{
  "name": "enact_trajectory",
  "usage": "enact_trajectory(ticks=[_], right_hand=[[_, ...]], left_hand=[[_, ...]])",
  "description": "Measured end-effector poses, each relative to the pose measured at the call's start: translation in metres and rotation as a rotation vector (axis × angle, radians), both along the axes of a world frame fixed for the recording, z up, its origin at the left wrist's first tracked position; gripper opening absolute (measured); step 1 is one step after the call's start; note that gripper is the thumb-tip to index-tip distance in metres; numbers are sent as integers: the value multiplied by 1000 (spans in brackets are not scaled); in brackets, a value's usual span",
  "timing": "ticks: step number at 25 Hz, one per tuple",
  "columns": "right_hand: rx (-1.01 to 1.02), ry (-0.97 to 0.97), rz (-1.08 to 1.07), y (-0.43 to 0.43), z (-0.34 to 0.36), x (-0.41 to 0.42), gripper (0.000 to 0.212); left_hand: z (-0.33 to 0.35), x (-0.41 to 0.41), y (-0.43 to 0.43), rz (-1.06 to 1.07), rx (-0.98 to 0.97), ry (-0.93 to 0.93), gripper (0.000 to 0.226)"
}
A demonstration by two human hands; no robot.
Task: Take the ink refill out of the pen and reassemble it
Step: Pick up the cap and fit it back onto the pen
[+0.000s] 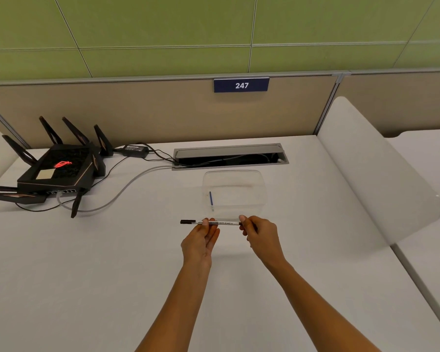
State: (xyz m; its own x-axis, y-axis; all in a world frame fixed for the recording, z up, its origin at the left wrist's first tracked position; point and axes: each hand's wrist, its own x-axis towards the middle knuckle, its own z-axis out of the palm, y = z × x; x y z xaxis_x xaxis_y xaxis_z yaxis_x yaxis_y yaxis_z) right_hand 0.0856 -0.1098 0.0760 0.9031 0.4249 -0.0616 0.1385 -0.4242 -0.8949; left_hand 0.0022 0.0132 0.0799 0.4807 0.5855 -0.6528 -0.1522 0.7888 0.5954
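Note:
I hold a white pen (225, 223) with a black cap level above the desk, cap end pointing left. My left hand (201, 237) pinches the barrel near the cap. My right hand (259, 235) grips the pen's right end with its fingertips, hiding that tip. Just behind the pen sits a clear plastic container (257, 199), and a thin blue ink refill (210, 198) lies inside it at the left.
A black router (59, 168) with several antennas stands at the left, its cables trailing to an open cable hatch (229, 154) at the desk's back. A white divider panel (371, 174) rises on the right. A beige partition with a "247" sign closes the back.

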Motion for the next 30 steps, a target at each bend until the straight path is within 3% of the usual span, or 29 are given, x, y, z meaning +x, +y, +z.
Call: enact_trajectory(ticks=[6, 10, 14, 17, 21, 26, 30], right_hand=[[124, 18, -3, -3, -4, -5, 7], [76, 51, -34, -1, -4, -5, 27], [174, 31, -36, -3, -4, -5, 12], [190, 46, -29, -4, -4, -7, 10], [138, 74, -41, -3, -4, -4, 23], [209, 69, 1, -6, -6, -7, 9], [137, 82, -22, -5, -4, -4, 27]], left_hand=[[1, 0, 1, 19, 12, 20, 15], [2, 0, -1, 9, 16, 26, 11], [2, -1, 0, 29, 14, 26, 11], [1, -2, 0, 30, 13, 27, 12], [2, -2, -3, 23, 15, 28, 11], [1, -2, -2, 42, 13, 28, 16], [4, -2, -4, 29, 18, 27, 16]])
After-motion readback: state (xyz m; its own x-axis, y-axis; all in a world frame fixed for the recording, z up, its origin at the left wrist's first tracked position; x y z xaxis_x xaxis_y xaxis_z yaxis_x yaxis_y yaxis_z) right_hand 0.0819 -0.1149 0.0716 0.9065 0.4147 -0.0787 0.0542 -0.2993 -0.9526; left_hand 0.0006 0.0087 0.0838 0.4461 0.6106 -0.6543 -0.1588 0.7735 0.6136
